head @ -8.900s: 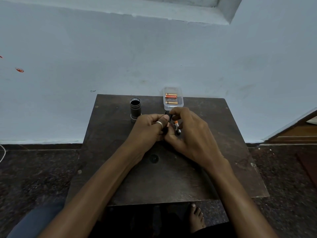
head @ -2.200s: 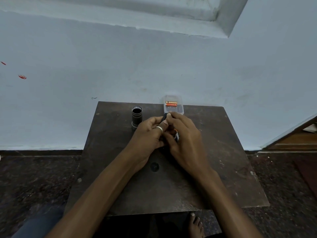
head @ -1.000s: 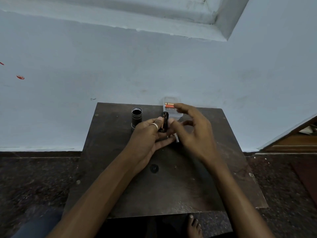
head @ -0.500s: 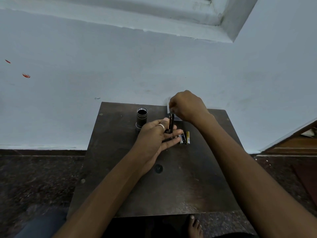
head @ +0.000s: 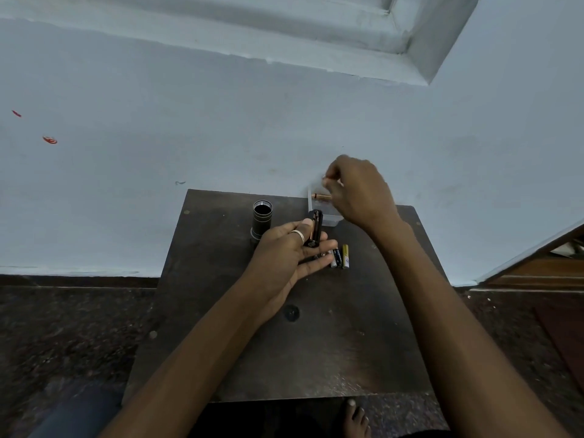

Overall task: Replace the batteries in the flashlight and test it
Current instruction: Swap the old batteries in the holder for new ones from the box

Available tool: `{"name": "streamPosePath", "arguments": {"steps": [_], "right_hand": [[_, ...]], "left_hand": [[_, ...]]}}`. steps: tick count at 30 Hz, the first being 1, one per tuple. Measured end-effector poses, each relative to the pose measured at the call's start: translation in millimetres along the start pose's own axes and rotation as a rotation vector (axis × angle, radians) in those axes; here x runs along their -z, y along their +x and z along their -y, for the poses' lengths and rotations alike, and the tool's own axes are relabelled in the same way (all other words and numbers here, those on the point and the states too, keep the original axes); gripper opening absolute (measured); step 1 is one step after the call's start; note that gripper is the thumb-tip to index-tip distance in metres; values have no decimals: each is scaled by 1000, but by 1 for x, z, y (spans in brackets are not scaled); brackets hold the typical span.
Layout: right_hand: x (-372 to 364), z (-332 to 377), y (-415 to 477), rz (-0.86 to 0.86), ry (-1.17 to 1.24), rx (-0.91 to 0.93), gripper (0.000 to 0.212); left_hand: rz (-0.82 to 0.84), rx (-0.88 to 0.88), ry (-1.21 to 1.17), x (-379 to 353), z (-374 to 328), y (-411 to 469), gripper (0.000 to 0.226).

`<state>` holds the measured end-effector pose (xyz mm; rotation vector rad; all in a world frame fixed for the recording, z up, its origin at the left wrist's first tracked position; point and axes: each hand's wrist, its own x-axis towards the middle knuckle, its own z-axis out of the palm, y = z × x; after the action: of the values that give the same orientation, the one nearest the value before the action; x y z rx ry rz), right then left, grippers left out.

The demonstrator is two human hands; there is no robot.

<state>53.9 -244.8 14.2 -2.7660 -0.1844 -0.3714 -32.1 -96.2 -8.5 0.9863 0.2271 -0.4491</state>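
Left hand (head: 286, 257) grips battery holder (head: 315, 228) upright; right hand (head: 357, 191) (raised) perhaps pinches something.

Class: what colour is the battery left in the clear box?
Orange battery, clearest in the head view.

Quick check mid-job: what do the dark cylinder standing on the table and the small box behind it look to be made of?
Dark flashlight body: likely metal with a dark satin finish, judging by its bright rim and ribbed collar; coated plastic is possible. Small clear box: apparently translucent plastic, since an orange battery shows through it. Brown table: seemingly worn wood, scuffed and matte.
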Motion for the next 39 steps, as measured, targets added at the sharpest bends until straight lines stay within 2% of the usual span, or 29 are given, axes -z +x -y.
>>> {"name": "streamPosePath", "arguments": {"steps": [2, 4, 8, 13, 25, 27, 32, 39], "right_hand": [[15, 8, -25, -177, 201, -36, 20], [25, 17, -52, -255, 311, -24, 27], [23, 23, -88, -319, 425, -38, 13], [14, 26, -103, -388, 451, 6, 11], [-7, 13, -112, -293, 428, 201, 13], [-7, 8, -111, -268, 461, 175, 18], [2, 4, -109, -35, 609, -37, 66], [-2, 1, -110, -32, 553, -21, 63]], "left_hand": [[12, 2, -2, 0, 0, 0, 21], [16, 0, -2, -1, 1, 0, 20], [24, -14, 11, 0, 3, 0, 24], [42, -16, 30, 1, 5, 2, 29], [77, -26, 76, 8, 6, 4, 25], [84, -19, 79, 8, 6, 5, 25], [115, -2, 123, 5, 7, 5, 24], [135, -16, 228, 4, 8, 4, 28]]}}
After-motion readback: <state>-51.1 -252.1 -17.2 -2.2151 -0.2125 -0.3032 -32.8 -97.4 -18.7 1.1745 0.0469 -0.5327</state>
